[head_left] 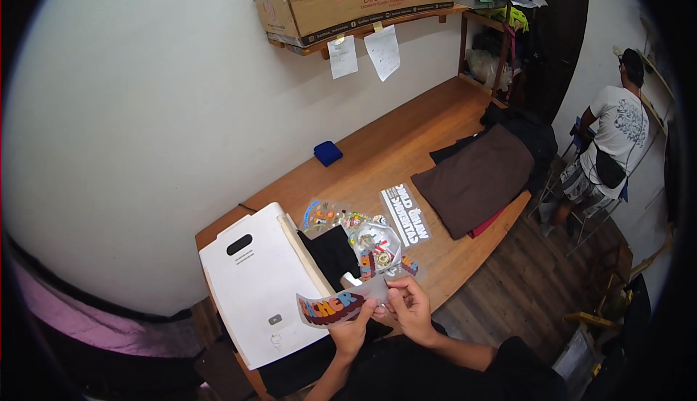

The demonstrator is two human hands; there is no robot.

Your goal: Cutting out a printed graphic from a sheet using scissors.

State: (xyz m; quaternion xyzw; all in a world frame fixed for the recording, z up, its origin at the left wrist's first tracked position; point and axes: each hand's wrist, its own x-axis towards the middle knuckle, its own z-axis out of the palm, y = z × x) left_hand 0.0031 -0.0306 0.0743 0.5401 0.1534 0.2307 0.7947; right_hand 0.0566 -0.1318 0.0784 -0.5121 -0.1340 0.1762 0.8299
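A clear transfer film with bold orange and blue lettering is held up at the near edge of the table. My left hand grips its lower edge, thumb on top. Close beside it, my right hand pinches the same film near its right end, and the two hands almost touch. Just beyond them lie a folded black cloth and several printed transfer films, among them a round one and one with white lettering. A white heat press stands left of my hands.
A stack of folded brown and black garments lies on the wooden table's right side. A small blue folded cloth sits near the wall. Above, a long cardboard box rests on a shelf. Another person sits at the far right.
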